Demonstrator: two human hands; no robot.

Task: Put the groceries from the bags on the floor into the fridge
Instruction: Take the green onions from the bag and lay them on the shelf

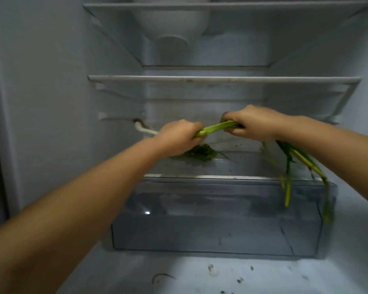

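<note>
Both my hands hold a bunch of green onions [218, 127] inside the open fridge, just above the glass shelf [238, 166] over the crisper drawer. My left hand [179, 136] grips the pale stalk end. My right hand [255, 124] grips the bunch further along, and the long green leaves [293, 166] hang down from it over the drawer's right front. A small clump of dark leafy greens [202, 152] lies on the glass shelf under my left hand.
A clear crisper drawer [217, 228] sits below the glass shelf. Two white-edged shelves [221, 79] span the fridge above my hands. A white tube [143, 129] pokes from the left wall. Bits of debris dot the fridge floor [221, 274].
</note>
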